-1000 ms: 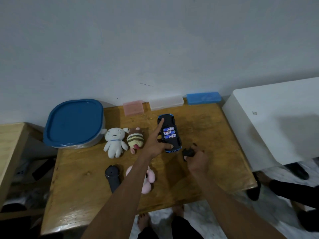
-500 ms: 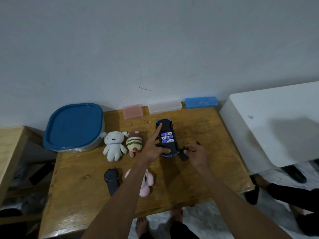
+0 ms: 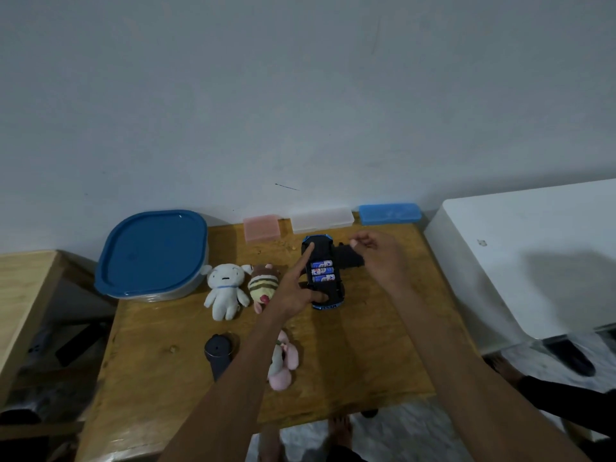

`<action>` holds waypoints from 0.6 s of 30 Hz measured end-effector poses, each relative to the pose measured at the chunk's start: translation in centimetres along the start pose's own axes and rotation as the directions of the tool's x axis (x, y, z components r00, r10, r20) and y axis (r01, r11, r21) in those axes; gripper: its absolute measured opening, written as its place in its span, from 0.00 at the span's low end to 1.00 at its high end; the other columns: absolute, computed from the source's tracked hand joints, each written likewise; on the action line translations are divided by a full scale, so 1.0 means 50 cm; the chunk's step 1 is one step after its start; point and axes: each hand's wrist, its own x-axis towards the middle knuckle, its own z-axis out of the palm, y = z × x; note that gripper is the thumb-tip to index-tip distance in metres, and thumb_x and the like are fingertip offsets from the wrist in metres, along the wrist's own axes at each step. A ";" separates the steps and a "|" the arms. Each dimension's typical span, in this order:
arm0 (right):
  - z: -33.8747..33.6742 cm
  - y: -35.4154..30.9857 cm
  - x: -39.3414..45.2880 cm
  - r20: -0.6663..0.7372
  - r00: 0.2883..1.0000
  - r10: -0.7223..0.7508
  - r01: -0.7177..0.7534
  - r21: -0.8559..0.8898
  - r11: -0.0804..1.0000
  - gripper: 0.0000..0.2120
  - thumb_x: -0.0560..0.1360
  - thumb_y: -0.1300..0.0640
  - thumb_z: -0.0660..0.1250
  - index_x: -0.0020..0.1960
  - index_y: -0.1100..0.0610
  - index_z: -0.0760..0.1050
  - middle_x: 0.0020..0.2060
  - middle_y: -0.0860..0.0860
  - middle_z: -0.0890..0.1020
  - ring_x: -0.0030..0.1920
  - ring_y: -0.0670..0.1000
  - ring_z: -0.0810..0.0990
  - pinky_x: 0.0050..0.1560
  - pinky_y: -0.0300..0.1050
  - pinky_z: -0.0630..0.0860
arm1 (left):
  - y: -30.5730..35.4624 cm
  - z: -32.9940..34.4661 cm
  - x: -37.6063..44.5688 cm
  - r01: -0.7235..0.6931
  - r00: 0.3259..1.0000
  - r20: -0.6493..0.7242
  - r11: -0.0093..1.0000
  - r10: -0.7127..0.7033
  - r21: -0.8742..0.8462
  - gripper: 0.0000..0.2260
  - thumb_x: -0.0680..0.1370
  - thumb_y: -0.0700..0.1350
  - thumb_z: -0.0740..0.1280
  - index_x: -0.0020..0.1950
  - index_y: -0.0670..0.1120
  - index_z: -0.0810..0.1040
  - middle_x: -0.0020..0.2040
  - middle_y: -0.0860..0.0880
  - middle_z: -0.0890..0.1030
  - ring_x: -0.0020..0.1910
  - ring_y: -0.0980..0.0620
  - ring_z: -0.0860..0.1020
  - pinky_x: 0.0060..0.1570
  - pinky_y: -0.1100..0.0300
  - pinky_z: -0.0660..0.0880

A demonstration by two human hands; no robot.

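The right hand (image 3: 376, 258), pinching the flat black plastic cover (image 3: 348, 260), has moved alongside the upturned blue toy car (image 3: 325, 248) pinned under the left hand (image 3: 293, 295) and its straight forefinger, likely to refit it.

The pink plush (image 3: 283, 365) is partly hidden behind the left forearm (image 3: 246, 355), print on the 3 batteries (image 3: 322, 271) is illegible, and the right hand (image 3: 380, 258) is blurred at its fingertips.
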 end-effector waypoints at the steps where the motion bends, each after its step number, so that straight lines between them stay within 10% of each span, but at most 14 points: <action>1: 0.003 -0.007 0.002 0.031 1.000 0.000 -0.001 0.014 1.000 0.05 0.79 0.57 0.69 0.54 0.53 0.82 0.45 0.45 0.82 0.45 0.40 0.78 0.37 0.27 0.69 | 0.003 0.000 -0.002 0.001 1.000 0.005 1.000 -0.001 0.000 0.51 0.68 0.25 0.74 0.76 0.68 0.60 0.73 0.46 0.69 0.63 0.42 0.78 0.54 0.46 0.82; 18: 0.055 -0.022 0.007 0.202 0.979 0.002 -0.022 0.097 0.995 0.04 0.77 0.60 0.71 0.51 0.54 0.83 0.44 0.44 0.84 0.46 0.39 0.80 0.40 0.30 0.71 | 0.039 -0.018 -0.009 -0.019 0.999 0.032 0.999 0.020 -0.028 0.49 0.70 0.23 0.71 0.73 0.69 0.62 0.72 0.46 0.70 0.53 0.48 0.82 0.44 0.58 0.80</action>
